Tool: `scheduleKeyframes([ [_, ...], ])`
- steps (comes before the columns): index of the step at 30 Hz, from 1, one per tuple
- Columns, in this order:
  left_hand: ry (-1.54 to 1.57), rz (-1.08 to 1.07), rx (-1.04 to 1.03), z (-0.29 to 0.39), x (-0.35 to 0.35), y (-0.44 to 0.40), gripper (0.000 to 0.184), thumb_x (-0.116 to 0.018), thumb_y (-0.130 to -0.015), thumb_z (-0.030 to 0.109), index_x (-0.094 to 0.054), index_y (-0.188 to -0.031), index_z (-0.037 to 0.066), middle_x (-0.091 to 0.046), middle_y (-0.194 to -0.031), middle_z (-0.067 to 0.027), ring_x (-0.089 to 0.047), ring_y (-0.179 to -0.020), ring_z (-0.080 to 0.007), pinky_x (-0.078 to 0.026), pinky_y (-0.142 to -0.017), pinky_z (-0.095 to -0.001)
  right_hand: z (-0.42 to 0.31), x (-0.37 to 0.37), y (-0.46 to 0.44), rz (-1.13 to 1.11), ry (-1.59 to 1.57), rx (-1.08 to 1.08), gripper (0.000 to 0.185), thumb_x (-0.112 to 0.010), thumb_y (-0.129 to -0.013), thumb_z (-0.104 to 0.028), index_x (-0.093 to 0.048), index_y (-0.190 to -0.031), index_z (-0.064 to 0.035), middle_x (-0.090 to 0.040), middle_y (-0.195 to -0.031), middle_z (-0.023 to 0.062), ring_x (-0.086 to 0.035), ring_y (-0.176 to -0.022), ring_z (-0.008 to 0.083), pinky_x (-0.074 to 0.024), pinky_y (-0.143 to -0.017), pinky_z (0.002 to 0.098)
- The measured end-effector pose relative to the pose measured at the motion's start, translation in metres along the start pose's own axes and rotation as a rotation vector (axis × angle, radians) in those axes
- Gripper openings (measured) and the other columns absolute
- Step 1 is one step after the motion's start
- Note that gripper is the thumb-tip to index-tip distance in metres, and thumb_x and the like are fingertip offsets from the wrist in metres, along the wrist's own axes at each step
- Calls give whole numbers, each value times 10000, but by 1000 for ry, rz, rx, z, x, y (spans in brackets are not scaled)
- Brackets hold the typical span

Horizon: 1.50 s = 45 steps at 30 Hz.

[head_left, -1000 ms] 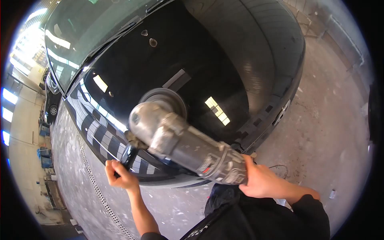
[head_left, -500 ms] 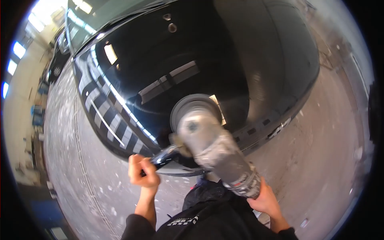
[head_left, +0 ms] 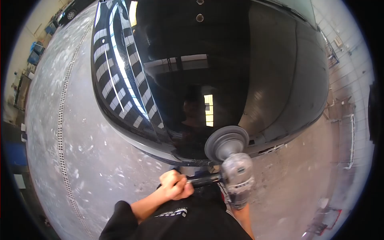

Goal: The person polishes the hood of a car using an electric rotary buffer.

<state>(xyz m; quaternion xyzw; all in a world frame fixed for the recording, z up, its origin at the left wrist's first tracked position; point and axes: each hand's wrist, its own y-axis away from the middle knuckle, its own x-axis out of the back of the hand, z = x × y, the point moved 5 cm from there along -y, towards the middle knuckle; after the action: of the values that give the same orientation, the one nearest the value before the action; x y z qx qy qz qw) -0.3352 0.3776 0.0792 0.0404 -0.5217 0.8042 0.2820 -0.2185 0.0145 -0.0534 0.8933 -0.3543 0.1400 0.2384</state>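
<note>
A worn grey polisher (head_left: 239,173) is tilted at the front edge of a glossy black car hood (head_left: 180,96). Its round pad (head_left: 227,143) is turned up and outward at the hood's front edge; whether it touches the paint I cannot tell. My left hand (head_left: 176,185) is closed around the black side handle (head_left: 206,180). At the machine's rear end is my right hand (head_left: 239,212), its fingers hidden behind the body, with only wrist and forearm showing.
A perforated drain strip (head_left: 61,124) runs along the floor (head_left: 88,160) at left. Blue containers (head_left: 36,53) stand by the left wall, with another dark car (head_left: 70,15) beyond. Metal stands (head_left: 340,103) are at right, and a red-edged item (head_left: 334,219) lies lower right.
The polisher has moved down and to the right, from over the hood to its front edge, and its pad has tipped up. My left hand has moved right with the handle. The view has turned.
</note>
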Motion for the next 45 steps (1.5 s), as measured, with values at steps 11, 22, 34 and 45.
scheduleKeyframes([
  [11, -26, 214, 157, -67, 120, 17, 128, -640, -806, 35, -561, -900, -3, -537, -697, -86, -483, -476, -176, -390, -430, -295, -112, -42, -18, -44, 241, -37, 758, -816, -711, -133, -439, -1358, -15, -699, -1143, 193, -674, -1125, 340, -527, -938, 416],
  [22, -131, 425, 322, -216, 195, -143, 260, -697, -830, 17, -502, -657, 1, -499, -615, -114, -488, -499, -246, -399, -483, -339, -351, -69, -165, -173, 291, 77, 748, -663, -715, -15, -393, -1412, 15, -642, -1114, 120, -636, -1018, 216, -507, -899, 345],
  [34, -194, 496, 560, -358, 235, -262, 438, -632, -896, 387, -565, -684, 10, -591, -621, -154, -587, -589, -328, -465, -615, -428, -522, -99, -285, -233, 276, 178, 477, -539, -697, 82, -430, -1156, 12, -554, -701, 70, -550, -470, 149, -458, -449, 311],
  [45, -147, 344, 430, -213, 187, -152, 403, -680, -902, 139, -421, -628, -3, -393, -525, -81, -366, -523, -114, -320, -493, -327, -332, -84, -137, -156, 93, 47, 600, -632, -775, -23, -409, -1332, -17, -613, -885, 103, -628, -742, 201, -531, -726, 358],
])
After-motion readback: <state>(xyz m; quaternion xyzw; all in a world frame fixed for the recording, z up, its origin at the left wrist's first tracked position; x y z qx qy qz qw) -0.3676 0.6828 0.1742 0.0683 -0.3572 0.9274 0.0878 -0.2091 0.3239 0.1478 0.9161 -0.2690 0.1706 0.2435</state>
